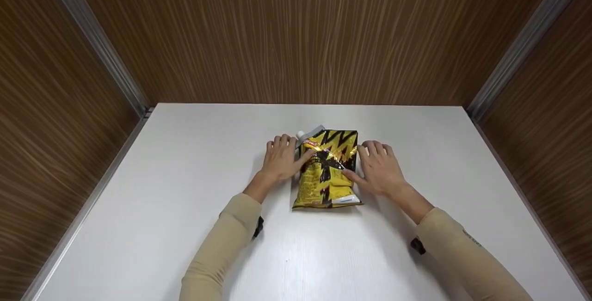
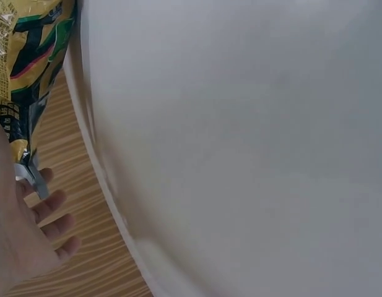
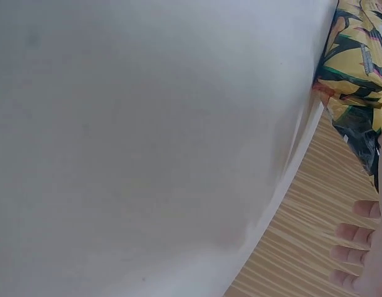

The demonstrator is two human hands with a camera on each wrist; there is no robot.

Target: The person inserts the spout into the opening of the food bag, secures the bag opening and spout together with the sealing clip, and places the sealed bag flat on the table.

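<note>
A yellow and black pouch point(image 1: 326, 171) with a white spout at its far left corner lies flat on the middle of the white table point(image 1: 185, 190). My left hand point(image 1: 280, 158) rests flat on the table at its left edge, fingers straight, thumb touching the pouch. My right hand point(image 1: 380, 169) lies flat at its right edge, with the thumb resting on the pouch's middle. In the left wrist view, the pouch point(image 2: 30, 55) shows beside the straight fingers point(image 2: 49, 209). The right wrist view catches the pouch point(image 3: 358, 68) and several fingertips point(image 3: 351, 235).
Brown wood-grain walls point(image 1: 296, 37) close the table in at the back and on both sides, with metal strips point(image 1: 99, 46) in the corners. Bare table surface point(image 1: 462, 162) lies all around the pouch.
</note>
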